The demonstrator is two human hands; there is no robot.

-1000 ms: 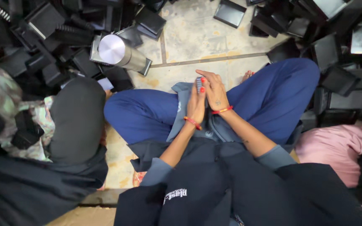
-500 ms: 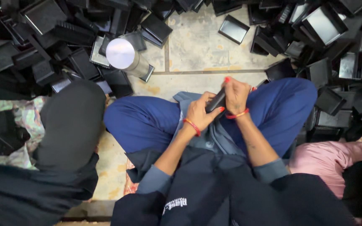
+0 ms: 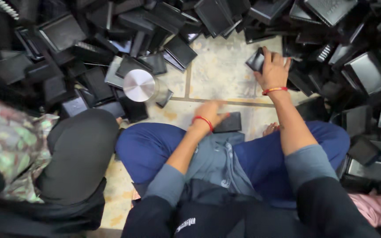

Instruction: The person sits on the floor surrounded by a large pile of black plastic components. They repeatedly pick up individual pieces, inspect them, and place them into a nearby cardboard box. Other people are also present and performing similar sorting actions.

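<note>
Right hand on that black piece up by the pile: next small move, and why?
Probably lift it and draw it back toward the lap. The right hand is stretched out and closed over a black piece at the pile's edge, while the left hand rests on another black piece by the knees.

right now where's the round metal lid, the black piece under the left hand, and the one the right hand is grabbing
round metal lid (image 3: 139,85), head view, centre of its shiny top
black piece by the left hand (image 3: 228,123), head view, middle of its flat face
black piece in the right hand (image 3: 256,60), head view, its exposed left end
</note>
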